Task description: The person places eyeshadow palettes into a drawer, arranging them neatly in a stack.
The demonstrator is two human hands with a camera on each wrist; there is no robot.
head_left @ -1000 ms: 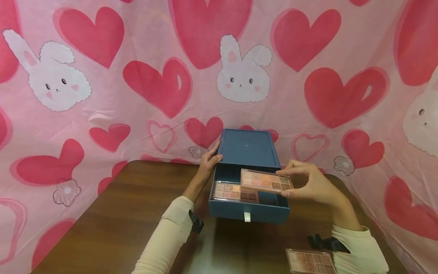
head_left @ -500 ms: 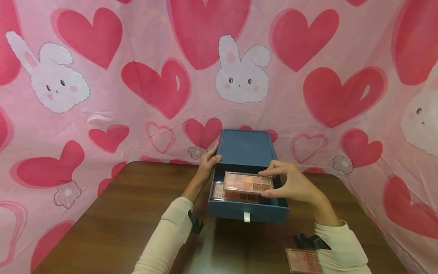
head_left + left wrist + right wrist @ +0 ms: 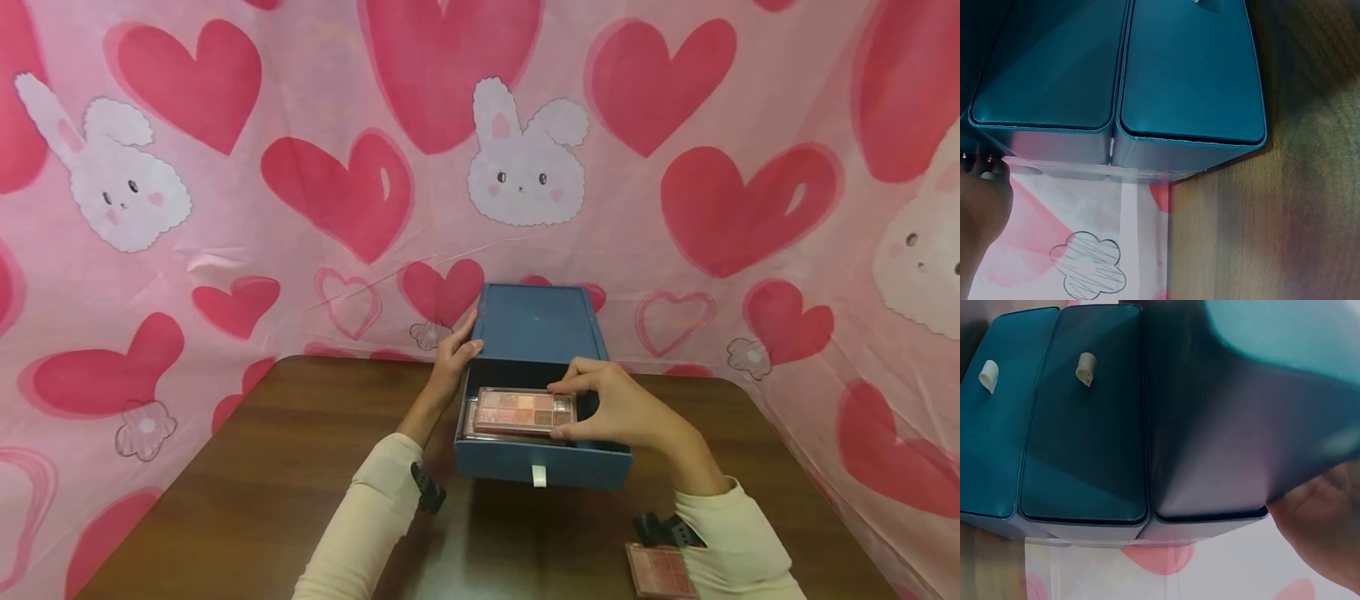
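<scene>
In the head view, my right hand (image 3: 618, 408) pinches an eyeshadow palette (image 3: 517, 410) by its right end, thumb at the near edge and fingers at the far edge. The palette lies level inside the pulled-out top drawer (image 3: 540, 463), overlapping a second palette (image 3: 469, 421) that shows mostly at its left end. My left hand (image 3: 450, 362) rests on the left side of the blue drawer cabinet (image 3: 538, 321), fingers stretched along it and thumb at the top front edge. The right wrist view shows part of my right hand (image 3: 1329, 525) behind the open drawer.
Another eyeshadow palette (image 3: 660, 571) lies on the wooden table (image 3: 262, 500) at the near right, partly covered by the right sleeve. White pull tabs (image 3: 1086, 367) mark the closed lower drawers. A pink heart-print cloth (image 3: 315, 108) hangs behind the table.
My right hand has carried its palette left and down into the open drawer, over the palette lying there. The left hand and the cabinet have stayed in place.
</scene>
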